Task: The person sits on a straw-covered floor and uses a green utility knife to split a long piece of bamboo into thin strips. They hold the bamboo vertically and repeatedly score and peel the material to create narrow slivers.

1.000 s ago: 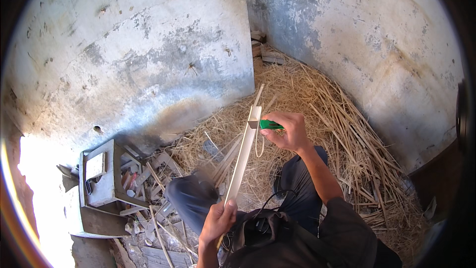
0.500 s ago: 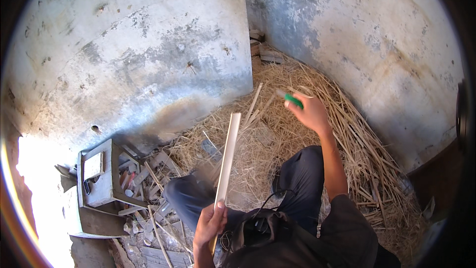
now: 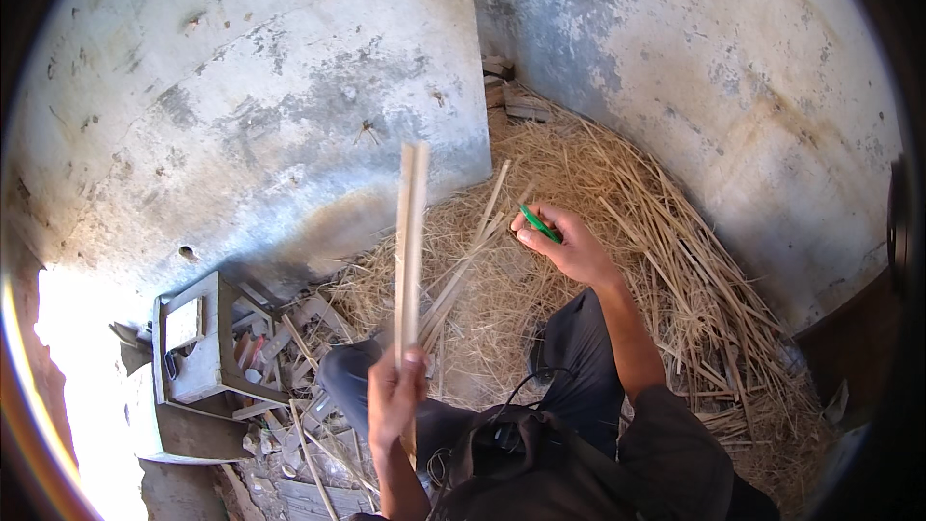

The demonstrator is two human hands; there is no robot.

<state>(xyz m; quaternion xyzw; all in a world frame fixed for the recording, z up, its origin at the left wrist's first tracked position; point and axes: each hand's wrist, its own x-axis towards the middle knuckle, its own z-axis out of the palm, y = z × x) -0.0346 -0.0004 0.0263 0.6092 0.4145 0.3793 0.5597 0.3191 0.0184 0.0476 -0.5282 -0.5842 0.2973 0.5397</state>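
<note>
My left hand is closed around the lower part of a long, pale split bamboo strip. The strip stands nearly upright in front of my left knee, its lengthwise edges smeared by motion. To the right, above my other knee, my right hand grips a green-handled knife. Only the green handle shows clearly; the blade cannot be made out. The knife and the strip are apart.
Straw and shavings cover the ground ahead, with a heap of thin strips along the right wall. An overturned wooden stool lies at left among scraps. Peeling walls meet in the far corner.
The bamboo strip has risen and swung left in my left hand, becoming more upright. My right hand with the knife has moved left and slightly down, the handle now tilted differently.
</note>
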